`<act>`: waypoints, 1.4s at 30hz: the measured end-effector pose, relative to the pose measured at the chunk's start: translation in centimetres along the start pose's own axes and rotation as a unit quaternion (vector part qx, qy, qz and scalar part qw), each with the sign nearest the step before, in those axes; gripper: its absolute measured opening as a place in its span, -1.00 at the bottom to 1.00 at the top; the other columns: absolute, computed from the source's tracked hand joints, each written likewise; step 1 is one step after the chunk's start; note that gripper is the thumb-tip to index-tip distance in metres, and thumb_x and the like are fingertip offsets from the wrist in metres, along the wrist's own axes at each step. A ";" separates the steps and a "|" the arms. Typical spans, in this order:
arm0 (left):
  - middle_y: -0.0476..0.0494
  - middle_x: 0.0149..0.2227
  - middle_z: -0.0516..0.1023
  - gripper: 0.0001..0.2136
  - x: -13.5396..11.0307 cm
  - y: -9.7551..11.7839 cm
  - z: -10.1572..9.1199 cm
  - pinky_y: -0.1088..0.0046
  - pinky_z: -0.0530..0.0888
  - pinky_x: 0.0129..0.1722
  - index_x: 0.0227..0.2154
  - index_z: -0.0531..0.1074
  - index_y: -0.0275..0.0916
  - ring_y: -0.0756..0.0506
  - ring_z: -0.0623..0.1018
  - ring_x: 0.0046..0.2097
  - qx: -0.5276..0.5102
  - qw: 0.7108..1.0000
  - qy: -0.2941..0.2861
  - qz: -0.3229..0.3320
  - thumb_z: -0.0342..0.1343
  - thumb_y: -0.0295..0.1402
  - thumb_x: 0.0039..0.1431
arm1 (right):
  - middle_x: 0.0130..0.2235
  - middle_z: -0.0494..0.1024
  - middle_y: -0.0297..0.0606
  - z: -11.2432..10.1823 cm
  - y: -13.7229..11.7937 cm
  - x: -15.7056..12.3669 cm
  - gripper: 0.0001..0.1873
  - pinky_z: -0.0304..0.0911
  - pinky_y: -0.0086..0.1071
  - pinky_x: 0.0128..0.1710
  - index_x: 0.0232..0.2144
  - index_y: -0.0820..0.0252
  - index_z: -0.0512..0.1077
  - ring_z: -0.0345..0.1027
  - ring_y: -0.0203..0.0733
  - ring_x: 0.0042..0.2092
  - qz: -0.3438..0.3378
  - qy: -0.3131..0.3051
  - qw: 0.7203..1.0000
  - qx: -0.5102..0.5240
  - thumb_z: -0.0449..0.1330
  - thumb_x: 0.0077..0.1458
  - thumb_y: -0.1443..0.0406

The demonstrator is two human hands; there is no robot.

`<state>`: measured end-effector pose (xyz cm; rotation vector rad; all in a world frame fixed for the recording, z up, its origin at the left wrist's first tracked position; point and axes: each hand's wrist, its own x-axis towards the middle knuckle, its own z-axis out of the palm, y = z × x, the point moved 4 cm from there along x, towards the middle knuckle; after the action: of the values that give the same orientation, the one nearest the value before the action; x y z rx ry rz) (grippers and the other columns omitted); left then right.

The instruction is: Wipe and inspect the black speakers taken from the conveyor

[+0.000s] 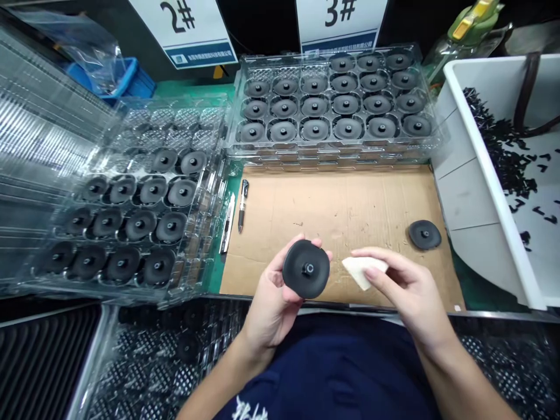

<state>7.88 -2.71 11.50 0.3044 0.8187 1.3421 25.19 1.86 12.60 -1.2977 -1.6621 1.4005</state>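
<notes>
My left hand (273,297) grips a round black plastic disc (301,271) by its edge, the small central stem facing up. In my right hand (409,286), thumb and fingers pinch a white wedge-shaped sponge (361,269), just right of the disc and apart from it. Both hands are above a sheet of brown cardboard (332,204). Another black disc (424,234) lies on the cardboard's right side, beyond my right hand.
Clear trays of black discs stand at the left (192,221) and the back (271,149). A pen (242,207) and a craft knife (227,224) lie at the cardboard's left edge. The white bin (481,192) on the right holds small black pieces. A blue basket (142,81) sits back left.
</notes>
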 end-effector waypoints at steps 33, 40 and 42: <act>-0.03 -0.06 0.52 -0.44 -1.1 -0.8 1.3 0.50 0.41 -0.05 0.03 0.36 -0.12 -0.11 0.49 -0.03 -0.040 0.993 -0.021 -0.108 0.31 -0.24 -0.11 | -0.35 0.49 -0.30 1.8 -7.5 2.5 -0.76 0.11 -0.34 -0.33 -0.19 0.12 0.44 0.23 -0.29 -0.36 -0.397 -0.084 0.894 -0.191 -0.02 0.23 0.36; -0.22 0.06 0.42 -0.45 -1.4 -0.9 0.9 0.39 0.50 -0.13 -0.06 0.42 -0.15 -0.23 0.52 -0.05 -0.096 0.982 -0.035 -0.158 0.33 -0.18 -0.19 | -0.16 0.49 -0.29 0.4 0.6 1.2 -0.78 0.26 -0.39 -0.26 -0.11 0.08 0.41 0.36 -0.26 -0.20 -0.072 0.009 0.997 -0.038 0.07 0.19 0.27; -0.23 0.07 0.42 -0.46 -1.4 -1.0 0.9 0.38 0.50 -0.13 -0.05 0.42 -0.16 -0.23 0.52 -0.05 -0.103 0.980 -0.041 -0.165 0.33 -0.20 -0.17 | -0.18 0.49 -0.26 0.2 3.1 0.1 -0.75 0.29 -0.40 -0.33 -0.10 0.11 0.40 0.38 -0.25 -0.23 -0.007 0.015 1.000 0.022 0.07 0.18 0.21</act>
<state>9.20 -4.07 12.00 0.0554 0.6235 1.0837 25.86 1.77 9.55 -1.2741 -1.6080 1.3969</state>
